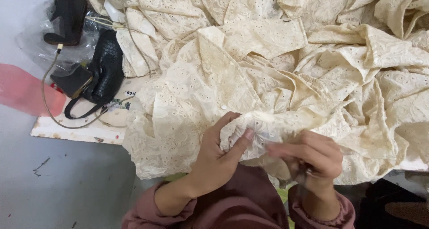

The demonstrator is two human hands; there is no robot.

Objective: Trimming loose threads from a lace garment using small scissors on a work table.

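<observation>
both my hands are close to my body, just above my pinkish sleeves [232,206], and both are pinching the same bunched-up bit of cream lacy cloth [268,126]. my left hand [214,157] is curled around the bunch from the side, with my thumb pressed flat on the front and my fingers tucked behind, so it is closed on the cloth and not loose. my right hand [313,159] is a bit blurry, but i can see its fingers bent over and nipping the edge of the same bunch, just beside my left thumb. i think i hold it up this near so i can look at one small spot on it. the part i hold is lifted a little off the big pile. the rest of the cloth spreads out past my hands and covers most of the white table [76,130], all crumpled, with folds going every way and tiny holes in a flower pattern. a small white button [224,106] sits on the cloth just above my left hand. farther off to the left, on the bare end of the table, a black bag [107,68] lies with a phone [72,80] touching it, and a thin cable [47,77] runs from the phone. beyond that is some clear plastic wrap [35,41] with another dark thing [67,19] on it, well apart from my hands.
</observation>
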